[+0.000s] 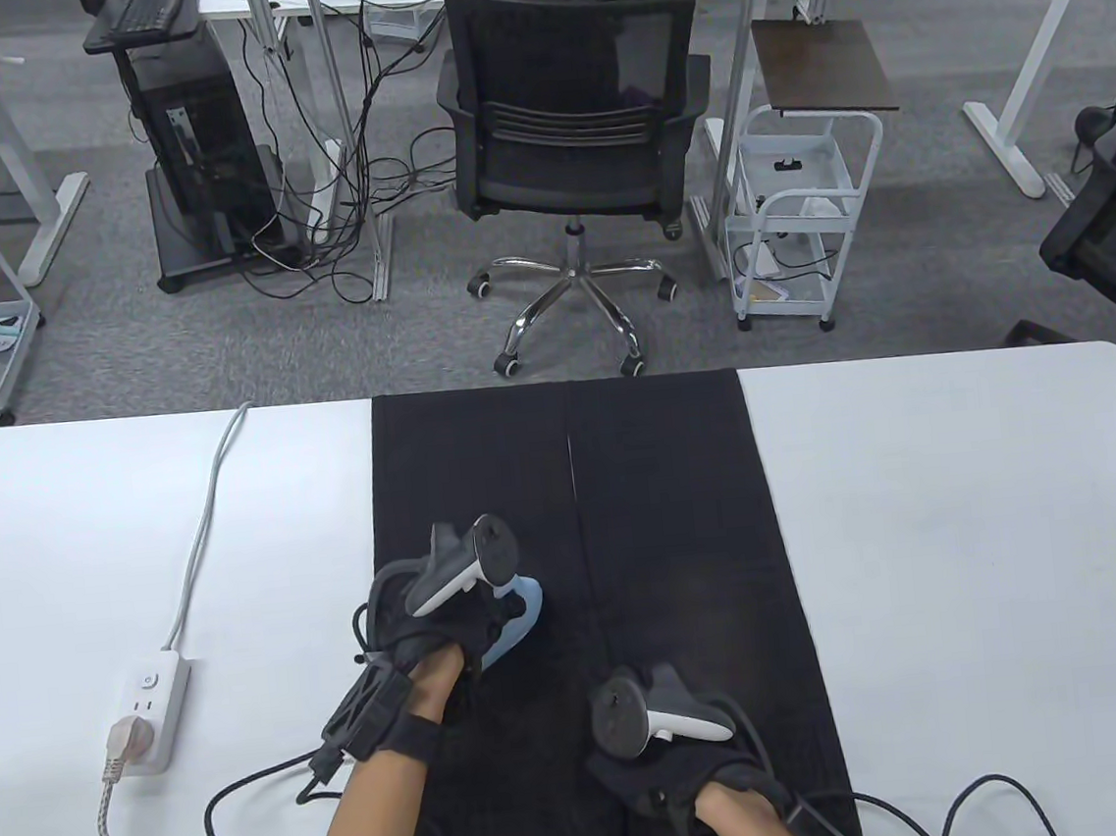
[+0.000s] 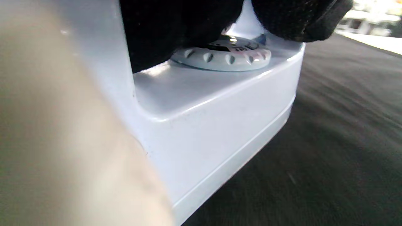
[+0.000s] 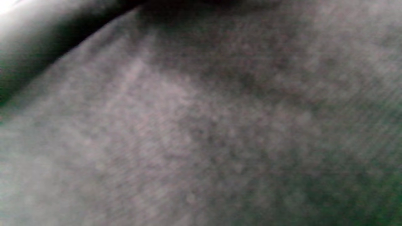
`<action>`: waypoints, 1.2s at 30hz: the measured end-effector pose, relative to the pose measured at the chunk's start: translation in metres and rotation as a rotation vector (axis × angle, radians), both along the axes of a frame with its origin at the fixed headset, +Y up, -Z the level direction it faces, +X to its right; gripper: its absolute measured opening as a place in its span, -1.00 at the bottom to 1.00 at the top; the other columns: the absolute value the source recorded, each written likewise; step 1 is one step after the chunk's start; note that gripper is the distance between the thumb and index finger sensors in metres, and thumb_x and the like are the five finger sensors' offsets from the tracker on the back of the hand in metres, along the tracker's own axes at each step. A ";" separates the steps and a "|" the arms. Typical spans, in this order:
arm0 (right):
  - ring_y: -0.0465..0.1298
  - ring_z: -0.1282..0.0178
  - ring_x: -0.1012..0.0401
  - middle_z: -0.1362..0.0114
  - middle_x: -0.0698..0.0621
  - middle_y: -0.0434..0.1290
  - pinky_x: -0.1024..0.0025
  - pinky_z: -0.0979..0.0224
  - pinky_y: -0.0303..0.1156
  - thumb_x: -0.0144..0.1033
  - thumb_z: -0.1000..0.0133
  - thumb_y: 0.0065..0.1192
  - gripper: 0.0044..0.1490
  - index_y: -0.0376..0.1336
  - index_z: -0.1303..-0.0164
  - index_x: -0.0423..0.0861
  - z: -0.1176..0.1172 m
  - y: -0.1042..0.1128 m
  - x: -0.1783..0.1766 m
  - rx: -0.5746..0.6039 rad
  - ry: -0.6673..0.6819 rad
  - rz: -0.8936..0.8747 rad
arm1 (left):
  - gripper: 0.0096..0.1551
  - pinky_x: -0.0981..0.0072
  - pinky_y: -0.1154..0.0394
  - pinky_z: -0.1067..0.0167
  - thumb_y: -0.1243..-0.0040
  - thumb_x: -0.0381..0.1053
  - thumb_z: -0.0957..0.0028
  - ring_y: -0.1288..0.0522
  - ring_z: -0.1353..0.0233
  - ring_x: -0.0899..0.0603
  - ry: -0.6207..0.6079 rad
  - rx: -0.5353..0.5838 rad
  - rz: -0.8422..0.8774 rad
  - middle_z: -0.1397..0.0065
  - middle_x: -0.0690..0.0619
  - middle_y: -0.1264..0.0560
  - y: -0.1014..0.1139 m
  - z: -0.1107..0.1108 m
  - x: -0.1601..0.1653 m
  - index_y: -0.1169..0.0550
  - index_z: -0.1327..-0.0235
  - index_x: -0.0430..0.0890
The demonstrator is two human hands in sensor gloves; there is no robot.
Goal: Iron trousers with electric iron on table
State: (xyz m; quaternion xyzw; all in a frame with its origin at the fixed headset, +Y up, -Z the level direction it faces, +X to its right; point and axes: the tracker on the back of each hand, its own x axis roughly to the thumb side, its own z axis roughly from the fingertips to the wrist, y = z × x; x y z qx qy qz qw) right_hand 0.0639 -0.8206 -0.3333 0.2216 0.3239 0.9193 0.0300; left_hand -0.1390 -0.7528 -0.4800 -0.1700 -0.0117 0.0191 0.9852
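Observation:
Black trousers [image 1: 663, 487] lie flat across the middle of the white table [image 1: 972, 516], legs running away from me. My left hand [image 1: 440, 626] grips the handle of a pale blue and white electric iron [image 1: 518, 619] standing sole down on the left trouser leg. In the left wrist view the iron body [image 2: 213, 119] with its round dial [image 2: 223, 56] sits on the dark cloth [image 2: 345, 125], gloved fingers [image 2: 176, 28] curled above the dial. My right hand [image 1: 671, 772] lies on the right leg near the front edge; its fingers are hidden. The right wrist view is blurred dark fabric [image 3: 201, 125].
A white power strip [image 1: 152, 708] with a plug and a braided cord lies at the table's left, a white cable running to the back edge. Black glove cables loop near the front edge. A black office chair [image 1: 575, 130] and a white trolley [image 1: 799, 207] stand beyond the table.

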 end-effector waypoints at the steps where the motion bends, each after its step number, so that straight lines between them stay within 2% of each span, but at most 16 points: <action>1: -0.54 -0.53 -0.41 -0.62 -0.34 -0.66 -0.58 -0.37 -0.34 0.06 -0.30 -0.40 -0.01 -0.63 -0.60 -0.16 0.000 0.000 0.000 0.001 0.000 0.001 | -0.39 -0.03 -0.59 -0.12 -0.20 0.32 0.03 -0.66 0.27 0.04 0.019 -0.002 0.005 0.31 0.12 -0.63 0.000 -0.007 -0.001 -0.49 -0.01 -0.12; 5: -0.54 -0.53 -0.41 -0.63 -0.34 -0.65 -0.57 -0.37 -0.34 0.07 -0.30 -0.39 -0.01 -0.63 -0.60 -0.16 0.000 0.000 0.001 0.002 -0.001 -0.007 | -0.39 -0.03 -0.59 -0.12 -0.20 0.32 0.03 -0.66 0.27 0.04 0.067 -0.007 0.012 0.31 0.12 -0.63 0.001 -0.019 -0.005 -0.49 -0.01 -0.12; 9: -0.54 -0.53 -0.41 -0.63 -0.34 -0.65 -0.57 -0.38 -0.34 0.07 -0.30 -0.39 -0.01 -0.63 -0.60 -0.16 0.000 0.000 0.001 -0.002 0.005 -0.002 | -0.41 -0.02 -0.60 -0.09 -0.20 0.32 0.04 -0.66 0.29 0.05 0.072 -0.008 0.015 0.33 0.13 -0.63 0.001 -0.014 -0.004 -0.50 0.02 -0.11; 13: -0.54 -0.53 -0.41 -0.63 -0.34 -0.66 -0.57 -0.38 -0.34 0.07 -0.30 -0.40 -0.01 -0.63 -0.60 -0.16 0.000 0.000 0.001 -0.005 0.008 -0.001 | -0.41 -0.02 -0.60 -0.08 -0.20 0.32 0.05 -0.66 0.30 0.05 0.031 -0.020 0.027 0.34 0.13 -0.63 0.000 0.010 0.001 -0.50 0.03 -0.11; 24: -0.53 -0.54 -0.40 -0.63 -0.33 -0.64 -0.57 -0.38 -0.33 -0.01 -0.29 -0.41 -0.05 -0.61 -0.60 -0.19 -0.001 0.000 0.002 -0.001 0.000 -0.008 | -0.41 -0.03 -0.60 -0.07 -0.21 0.31 0.04 -0.66 0.30 0.04 -0.150 -0.021 0.033 0.35 0.11 -0.63 -0.002 0.123 0.018 -0.50 0.04 -0.13; 28: -0.53 -0.54 -0.41 -0.63 -0.33 -0.65 -0.57 -0.38 -0.33 0.00 -0.29 -0.41 -0.03 -0.63 -0.58 -0.21 0.000 0.000 0.000 0.006 0.005 0.012 | -0.41 -0.04 -0.60 -0.06 -0.21 0.31 0.04 -0.66 0.31 0.04 -0.194 -0.020 0.035 0.35 0.11 -0.63 -0.002 0.156 0.021 -0.51 0.04 -0.13; 31: -0.53 -0.54 -0.41 -0.62 -0.34 -0.65 -0.58 -0.38 -0.33 0.01 -0.30 -0.41 -0.03 -0.63 -0.58 -0.21 0.000 -0.001 0.000 0.007 0.007 0.015 | -0.41 -0.04 -0.60 -0.06 -0.21 0.31 0.03 -0.66 0.30 0.04 -0.201 -0.011 0.040 0.35 0.11 -0.63 -0.003 0.166 0.018 -0.51 0.04 -0.14; 36: -0.53 -0.53 -0.43 -0.62 -0.36 -0.66 -0.60 -0.37 -0.32 0.02 -0.30 -0.41 -0.01 -0.64 -0.58 -0.22 0.000 -0.001 -0.003 0.011 0.006 0.030 | -0.41 -0.04 -0.60 -0.08 -0.22 0.31 0.02 -0.66 0.30 0.03 -0.172 -0.016 0.049 0.33 0.10 -0.63 -0.003 0.152 0.016 -0.51 0.02 -0.14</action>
